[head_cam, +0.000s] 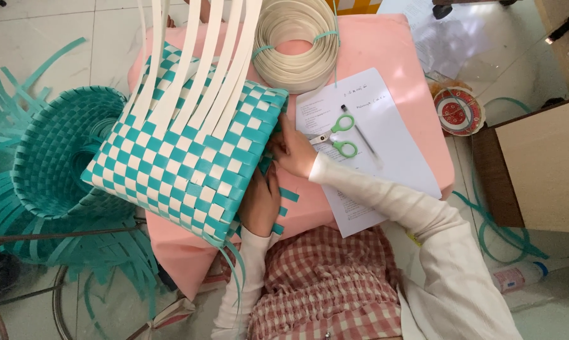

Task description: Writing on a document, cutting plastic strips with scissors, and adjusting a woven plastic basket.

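Observation:
A half-woven basket [190,164] in a teal and cream checker pattern lies tilted on the pink table [385,56], with loose cream strips [202,69] rising from its top. My left hand [259,201] presses against the basket's lower right side, beside short teal strip ends [287,195]. My right hand [291,151] pinches the weave at the basket's right edge. Whether either hand grips a single strip is hidden by the fingers.
Green-handled scissors [338,135] and a pen [360,132] lie on a printed sheet [373,157] right of my hands. A coil of cream strip [297,41] sits at the table's back. An all-teal woven basket [54,157] with loose strips stands on the floor, left. A round red tin [459,111] is at right.

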